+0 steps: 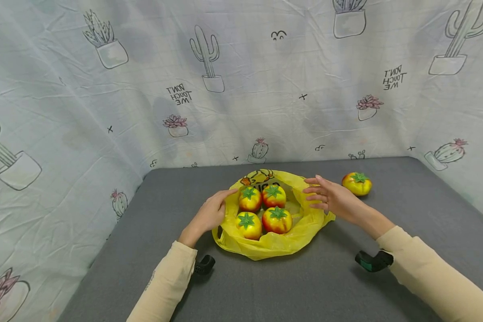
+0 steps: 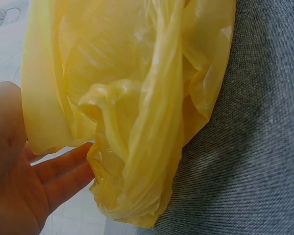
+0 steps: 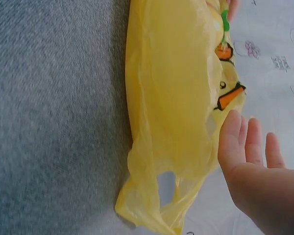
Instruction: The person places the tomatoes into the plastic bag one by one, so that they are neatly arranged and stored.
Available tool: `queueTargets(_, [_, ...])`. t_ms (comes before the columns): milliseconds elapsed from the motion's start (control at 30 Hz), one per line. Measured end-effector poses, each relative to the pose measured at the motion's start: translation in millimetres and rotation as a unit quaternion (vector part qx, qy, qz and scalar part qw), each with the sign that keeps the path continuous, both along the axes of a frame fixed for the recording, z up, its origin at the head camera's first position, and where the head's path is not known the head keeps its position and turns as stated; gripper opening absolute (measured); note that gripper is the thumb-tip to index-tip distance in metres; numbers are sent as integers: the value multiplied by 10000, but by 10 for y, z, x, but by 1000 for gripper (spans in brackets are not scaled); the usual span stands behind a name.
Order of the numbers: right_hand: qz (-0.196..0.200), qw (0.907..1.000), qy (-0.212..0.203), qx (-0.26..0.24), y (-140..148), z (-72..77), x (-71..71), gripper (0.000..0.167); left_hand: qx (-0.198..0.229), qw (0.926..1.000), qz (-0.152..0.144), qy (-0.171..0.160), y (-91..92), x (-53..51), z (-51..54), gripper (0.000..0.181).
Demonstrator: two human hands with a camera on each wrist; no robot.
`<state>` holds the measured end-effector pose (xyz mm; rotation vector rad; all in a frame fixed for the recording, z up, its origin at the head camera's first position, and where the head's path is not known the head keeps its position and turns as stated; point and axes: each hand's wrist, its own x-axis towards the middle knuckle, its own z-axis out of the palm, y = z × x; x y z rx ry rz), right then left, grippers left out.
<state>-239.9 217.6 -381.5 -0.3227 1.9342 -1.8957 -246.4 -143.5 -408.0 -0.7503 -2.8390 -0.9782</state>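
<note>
A yellow plastic bag [image 1: 261, 251] lies mouth-up on the grey table, its rim spread wide. Inside sit several yellow-and-red round fruits [image 1: 277, 220] with green star-shaped leaf tops, like tomatoes or persimmons. My left hand [image 1: 212, 211] is at the bag's left rim, index finger stretched over the edge. In the left wrist view, a fold of the bag [image 2: 157, 112] hides part of that hand's fingers. My right hand [image 1: 331, 197] is by the right rim with its fingers extended and nothing in its grasp. The right wrist view shows those fingers [image 3: 232, 139] beside the bag, contact uncertain.
Another such fruit [image 1: 357, 184] lies on the table behind and right of my right hand. A white cloth with cactus prints [image 1: 241, 89] hangs behind and at both sides of the grey table [image 1: 265, 290]. A black strapped device [image 1: 374, 260] sits at my right wrist.
</note>
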Motion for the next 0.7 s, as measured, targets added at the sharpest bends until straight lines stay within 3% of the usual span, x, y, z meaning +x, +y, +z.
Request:
queueTargets(167, [-73,9992,144,-367,130,1,-7,68,4,10000,-5,0,0,-2,-6,48])
queueTargets(467, [-978,9830,177,-1543,391,17,0,38,9,10000,16,-5,11,6,12,49])
queueTargets(700, [-1346,9766,262,-1659,545,11,7,39,-27,10000,54,-11,15,5,10,49])
